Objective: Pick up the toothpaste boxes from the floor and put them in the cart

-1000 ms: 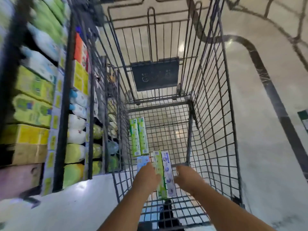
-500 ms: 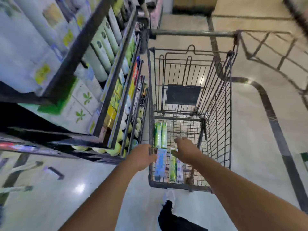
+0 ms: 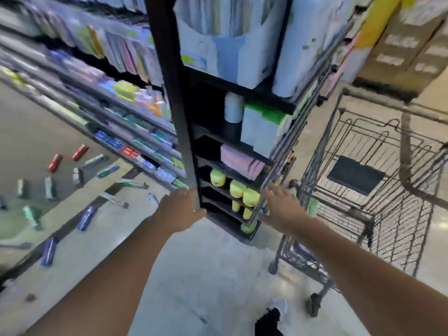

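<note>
Bare fingers of both hands are loose and spread, holding nothing. Left hand [image 3: 180,209] hangs at centre frame before the dark shelf post [image 3: 179,132]; right hand [image 3: 278,207] just right of it, beside the cart [image 3: 363,180] at right of frame. Toothpaste boxes [image 3: 84,218] lie scattered on the floor [image 3: 206,270] at left of frame, well apart from both hands. Motion blur obscures box labels. Shoe [image 3: 278,306] at bottom centre.

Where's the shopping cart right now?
The cart stands at the right of the head view, on the floor just right of the dark end shelf, with the right hand held out near its front left corner.
</note>
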The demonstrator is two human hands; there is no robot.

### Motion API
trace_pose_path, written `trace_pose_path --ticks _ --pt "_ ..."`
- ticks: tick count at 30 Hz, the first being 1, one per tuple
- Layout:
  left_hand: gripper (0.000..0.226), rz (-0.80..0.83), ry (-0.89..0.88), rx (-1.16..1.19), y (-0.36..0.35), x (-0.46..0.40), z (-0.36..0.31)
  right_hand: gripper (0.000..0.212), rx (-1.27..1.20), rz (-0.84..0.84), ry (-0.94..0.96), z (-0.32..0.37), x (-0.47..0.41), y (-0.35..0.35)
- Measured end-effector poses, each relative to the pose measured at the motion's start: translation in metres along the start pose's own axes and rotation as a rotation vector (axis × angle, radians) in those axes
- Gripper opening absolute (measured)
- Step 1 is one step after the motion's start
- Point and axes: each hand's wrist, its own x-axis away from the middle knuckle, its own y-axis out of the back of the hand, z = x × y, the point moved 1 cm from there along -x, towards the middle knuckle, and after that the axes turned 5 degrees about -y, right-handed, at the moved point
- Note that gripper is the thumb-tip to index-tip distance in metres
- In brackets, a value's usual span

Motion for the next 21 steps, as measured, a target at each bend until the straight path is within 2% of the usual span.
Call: trace_pose_path --ticks 3,11,16,21 --pt "0.077 -0.032 0.134 -0.026 0.007 0.059 0.070 0.077 0.092 -0.036 0.130 0.078 0.004 -0.007" --pt "0.077 -0.038 0.474 0.037 -0.003 0.204 0.205 0.068 0.286 0.015 0.489 0.257 0.008 -0.043" --pt "0.075 -0.054 0.655 0.121 -0.013 0.244 0.259 0.076 0.353 0.051 0.664 0.336 -0.013 -0.056" --pt "0.075 -0.016 0.796 0.159 -0.013 0.252 0.314 0.066 0.385 0.065 0.785 0.405 -0.067 -0.066"
